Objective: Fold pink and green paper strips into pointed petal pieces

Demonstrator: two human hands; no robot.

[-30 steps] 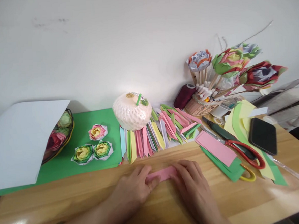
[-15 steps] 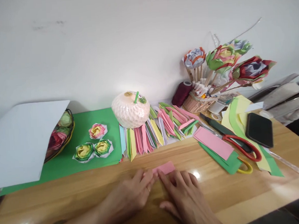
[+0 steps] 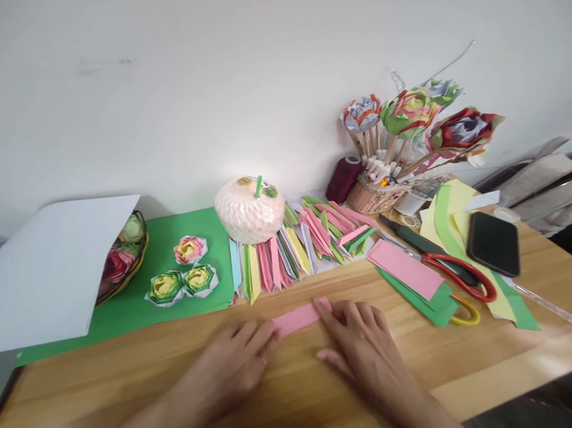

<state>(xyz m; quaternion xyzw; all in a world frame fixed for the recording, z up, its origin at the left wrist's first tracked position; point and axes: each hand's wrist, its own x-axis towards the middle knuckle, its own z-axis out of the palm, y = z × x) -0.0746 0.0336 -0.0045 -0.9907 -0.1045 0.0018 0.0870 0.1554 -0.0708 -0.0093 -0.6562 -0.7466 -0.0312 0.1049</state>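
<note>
- Three small layered paper flowers [image 3: 190, 249] sit on the green sheets [image 3: 161, 228], looking complete.
- Many folded paper pieces [image 3: 274, 266] in pink, green, yellow and pale tones lie in a crowded row behind the hands; their folding looks done.
- One pink strip [image 3: 297, 318] lies on the wooden table [image 3: 107, 380], between and under the fingertips. It looks narrower than the flat pink rectangles [image 3: 406, 269], so I judge it partly folded, with its ends not yet shaped like those in the row.
- The pink rectangles and the green rectangles [image 3: 425, 305] beneath them are flat and, it seems, uncreased; how many there are I cannot tell.
- The left hand [image 3: 237, 362] has its fingers close together at the strip's left end; its thumb is hidden, so whether it pinches or only presses, I cannot tell.
- The right hand [image 3: 366, 345] is spread fairly wide, index fingertip on the strip's right end, thumb well apart from it.
</note>
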